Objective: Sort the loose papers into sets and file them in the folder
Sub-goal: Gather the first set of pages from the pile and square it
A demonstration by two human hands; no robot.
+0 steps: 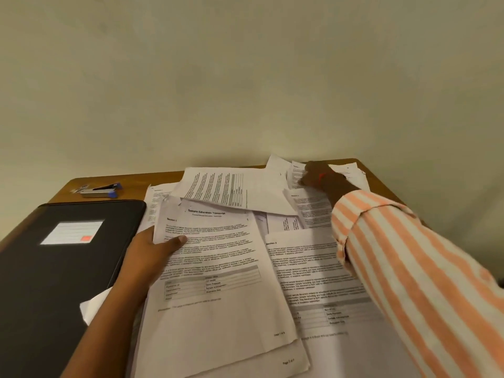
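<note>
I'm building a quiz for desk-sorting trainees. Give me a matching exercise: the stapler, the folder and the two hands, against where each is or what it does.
Things: 1 stapler; 2 folder; 3 left hand; 4 right hand.
States: A closed, lying at the left of the table; B touching papers at the far right corner; C gripping the transcript sheet; D beyond the folder, near the far edge.
Pairs: 1-D, 2-A, 3-C, 4-B.

Left hand (152,253) holds transcript sheet (218,257); right hand (319,176) touches far papers (295,173).
</note>
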